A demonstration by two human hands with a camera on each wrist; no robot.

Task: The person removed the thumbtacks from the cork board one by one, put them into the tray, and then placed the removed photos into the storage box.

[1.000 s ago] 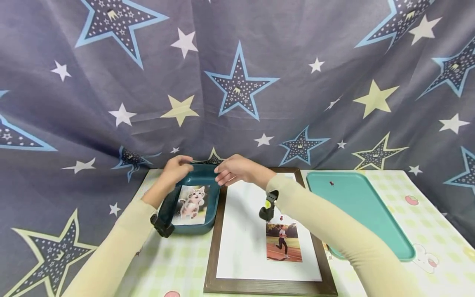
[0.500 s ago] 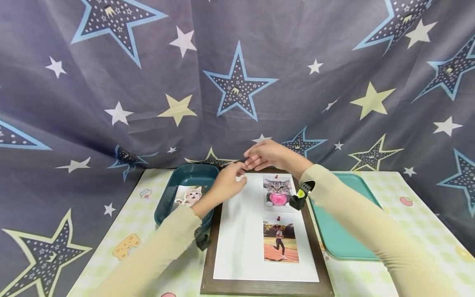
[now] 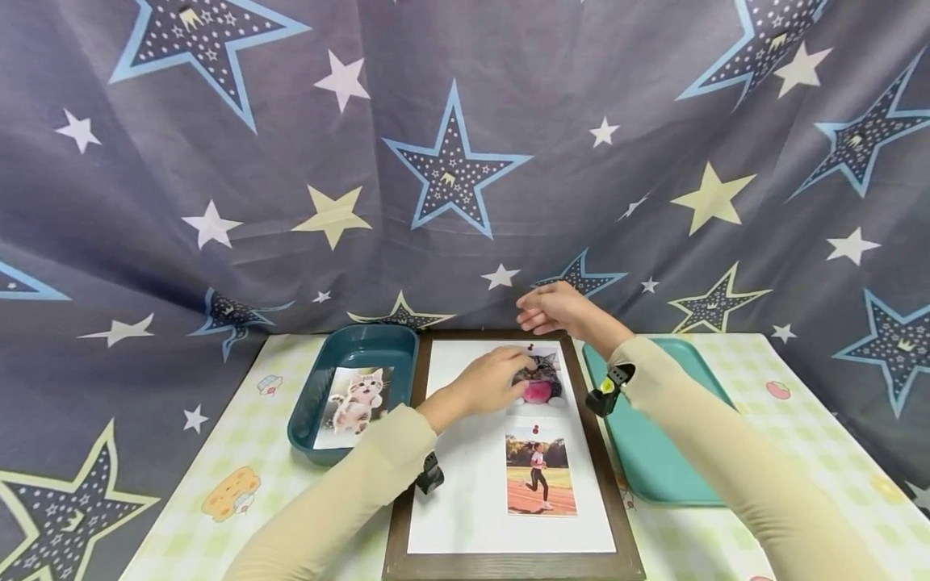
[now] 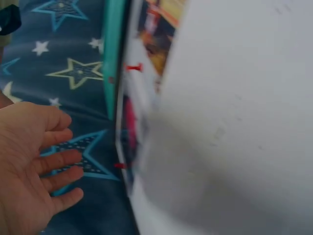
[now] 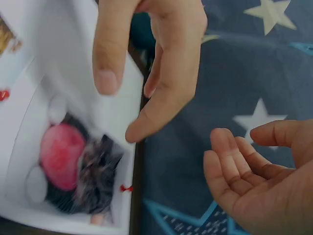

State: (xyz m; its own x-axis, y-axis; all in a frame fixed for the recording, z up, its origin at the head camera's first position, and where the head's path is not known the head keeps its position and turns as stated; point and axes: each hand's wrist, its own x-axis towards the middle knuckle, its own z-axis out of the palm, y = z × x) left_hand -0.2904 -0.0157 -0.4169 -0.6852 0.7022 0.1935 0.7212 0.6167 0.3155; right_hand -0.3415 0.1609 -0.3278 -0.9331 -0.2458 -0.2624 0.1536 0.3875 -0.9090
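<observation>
In the head view my left hand (image 3: 488, 382) reaches over the cat photo (image 3: 546, 395), covering its left part. Its fingers are spread and empty in the left wrist view; contact with the photo cannot be told. My right hand (image 3: 555, 310) hovers past the photo's upper edge, fingers loosely bent around nothing. A red pushpin (image 5: 126, 188) stands at the photo's top. Below lies a runner photo (image 3: 540, 476) with another red pushpin (image 3: 535, 429) at its top. Both photos are on a white board (image 3: 458, 500) with a brown frame.
A dark teal bin (image 3: 299, 420) at the left holds a kitten photo (image 3: 354, 403). On the right lies a green tray (image 3: 657, 436), partly under the right forearm. A checked cloth (image 3: 189, 524) covers the table, and a star-patterned curtain (image 3: 349, 282) hangs behind.
My left hand has moved right, from the dark teal bin to over the cat photo. My right hand has also shifted right, towards the photo's top. The kitten photo stays in the bin.
</observation>
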